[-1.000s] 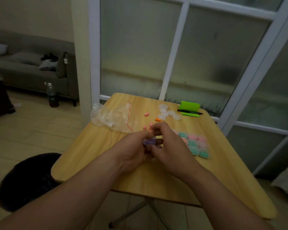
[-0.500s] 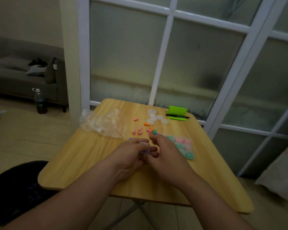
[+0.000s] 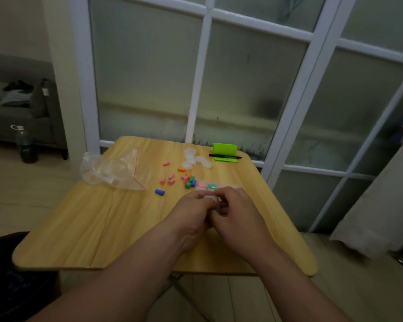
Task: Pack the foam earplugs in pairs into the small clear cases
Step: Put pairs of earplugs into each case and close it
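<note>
**Hands close together on one small case: left hand [image 3: 191, 213] and right hand [image 3: 239, 211]**

Both hands have their fingers curled inward and pinch a small clear case [image 3: 212, 200] between the fingertips, just above the middle of the counter [image 3: 91, 225]. The fingers cover most of the case, so what is inside cannot be told.

Just beyond the knuckles lies a row of filled cases [image 3: 207, 185] with pink and green showing through. The right hand hides the near end of the row. To the left of them the loose earplugs [image 3: 170, 178] are scattered in pink, orange and green. One blue earplug [image 3: 159, 192] lies apart, nearest the left hand.

Further back sits a cluster of empty cases [image 3: 192, 159]. Beside it a black pen [image 3: 225, 156] lies in front of a bright green block [image 3: 225, 149] at the far edge. A crumpled clear bag [image 3: 112, 169] with a red strip takes up the far left of the counter.

Behind the counter stands a white-framed frosted glass door [image 3: 254, 94]. At left a bottle [image 3: 26, 145] stands on the floor by a grey sofa [image 3: 14, 117].
</note>
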Demonstrator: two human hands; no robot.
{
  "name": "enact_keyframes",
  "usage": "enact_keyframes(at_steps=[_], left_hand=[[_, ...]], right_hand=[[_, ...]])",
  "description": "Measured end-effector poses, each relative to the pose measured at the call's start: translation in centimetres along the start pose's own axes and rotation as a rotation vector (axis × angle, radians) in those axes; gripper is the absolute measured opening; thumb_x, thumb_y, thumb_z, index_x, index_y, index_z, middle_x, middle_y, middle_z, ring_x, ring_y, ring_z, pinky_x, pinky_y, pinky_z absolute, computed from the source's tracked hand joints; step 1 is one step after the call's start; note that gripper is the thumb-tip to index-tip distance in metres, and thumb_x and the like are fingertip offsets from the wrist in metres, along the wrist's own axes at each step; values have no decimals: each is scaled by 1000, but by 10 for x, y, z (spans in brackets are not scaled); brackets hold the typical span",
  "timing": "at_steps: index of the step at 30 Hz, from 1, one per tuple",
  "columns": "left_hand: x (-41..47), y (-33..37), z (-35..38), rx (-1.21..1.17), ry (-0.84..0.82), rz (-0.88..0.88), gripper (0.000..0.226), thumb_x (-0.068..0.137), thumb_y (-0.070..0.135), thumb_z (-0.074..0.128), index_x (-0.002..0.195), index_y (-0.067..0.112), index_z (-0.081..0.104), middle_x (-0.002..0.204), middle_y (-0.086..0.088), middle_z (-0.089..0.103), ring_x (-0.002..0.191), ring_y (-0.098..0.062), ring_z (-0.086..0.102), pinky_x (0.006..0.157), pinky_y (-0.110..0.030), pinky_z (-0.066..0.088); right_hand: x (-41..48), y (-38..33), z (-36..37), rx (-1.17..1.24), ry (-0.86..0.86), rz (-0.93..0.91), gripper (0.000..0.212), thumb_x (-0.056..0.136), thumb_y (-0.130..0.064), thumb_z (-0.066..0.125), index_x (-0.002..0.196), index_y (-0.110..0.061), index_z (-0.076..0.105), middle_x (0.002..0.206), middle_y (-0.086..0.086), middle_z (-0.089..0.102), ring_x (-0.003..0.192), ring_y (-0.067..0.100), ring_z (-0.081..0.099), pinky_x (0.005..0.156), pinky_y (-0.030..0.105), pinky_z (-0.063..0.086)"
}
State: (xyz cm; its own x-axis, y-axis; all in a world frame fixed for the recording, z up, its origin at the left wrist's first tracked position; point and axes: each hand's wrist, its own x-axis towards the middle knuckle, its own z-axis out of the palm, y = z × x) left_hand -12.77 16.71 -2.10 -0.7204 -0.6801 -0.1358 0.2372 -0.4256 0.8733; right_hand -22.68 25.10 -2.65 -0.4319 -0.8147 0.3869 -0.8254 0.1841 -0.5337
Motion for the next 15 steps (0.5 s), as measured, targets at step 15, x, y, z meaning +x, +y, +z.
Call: enact_keyframes(at_steps=[15], left_hand=[[19,29,-36,59,344,53,19,104,20,52,116,10,63,105,-13,72,83,-23,70,76,-36,61]], right_hand=[[3,76,-47,-60,-60,327,32,98,-47,69,124,-30,62,105,-13,63,92,4,61,72,30,54]])
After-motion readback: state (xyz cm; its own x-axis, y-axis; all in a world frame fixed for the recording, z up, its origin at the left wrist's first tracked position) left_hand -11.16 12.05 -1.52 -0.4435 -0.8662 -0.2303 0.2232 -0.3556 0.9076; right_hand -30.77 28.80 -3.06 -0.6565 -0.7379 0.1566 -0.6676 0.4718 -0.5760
